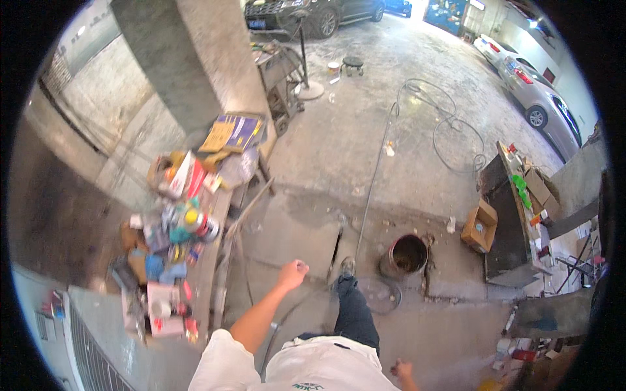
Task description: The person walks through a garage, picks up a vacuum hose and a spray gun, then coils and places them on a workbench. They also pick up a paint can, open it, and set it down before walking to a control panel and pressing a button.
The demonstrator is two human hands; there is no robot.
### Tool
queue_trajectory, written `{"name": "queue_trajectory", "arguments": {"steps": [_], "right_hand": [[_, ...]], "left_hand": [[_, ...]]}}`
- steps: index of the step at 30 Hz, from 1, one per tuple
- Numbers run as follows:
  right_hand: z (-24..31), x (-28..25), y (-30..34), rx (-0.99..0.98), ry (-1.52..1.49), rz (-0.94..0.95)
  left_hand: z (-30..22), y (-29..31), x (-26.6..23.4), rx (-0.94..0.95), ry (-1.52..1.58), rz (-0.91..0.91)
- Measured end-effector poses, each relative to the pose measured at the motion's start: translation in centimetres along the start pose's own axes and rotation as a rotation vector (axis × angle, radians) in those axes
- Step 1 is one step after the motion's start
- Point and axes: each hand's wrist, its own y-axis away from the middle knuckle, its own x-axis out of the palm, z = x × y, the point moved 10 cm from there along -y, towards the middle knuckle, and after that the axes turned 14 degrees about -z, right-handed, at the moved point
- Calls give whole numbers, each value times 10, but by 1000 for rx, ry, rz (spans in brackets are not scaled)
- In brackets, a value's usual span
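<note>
My left hand (293,273) swings forward over the concrete floor with its fingers curled into a loose fist and nothing in it. It is nearest to a cluttered shelf (207,260) on my left, but apart from it. My right hand (402,369) hangs low by my hip at the bottom edge, fingers curled, holding nothing that I can see. My dark trouser leg and shoe (347,267) step forward between the two hands.
The shelf carries several spray cans, bottles and boxes (186,218). A rusty bucket (405,255) stands ahead right, a cardboard box (480,225) beyond it beside a dark workbench (505,221). A hose (375,176) runs across the floor. Parked cars (535,91) stand far off.
</note>
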Motion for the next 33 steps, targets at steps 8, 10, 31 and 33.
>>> {"name": "queue_trajectory", "arguments": {"steps": [8,10,31,33], "right_hand": [[374,163,-115,-414,827,63],[538,188,-121,-508,714,12],[1243,345,-374,-229,-161,273],[1202,319,-422,-33,223,-42]], "left_hand": [[82,-171,73,-379,-228,120],[97,-181,63,-338,-649,286],[-420,-1092,162,-246,-167,-53],[-515,-1189,161,-50,-57,-94]]}}
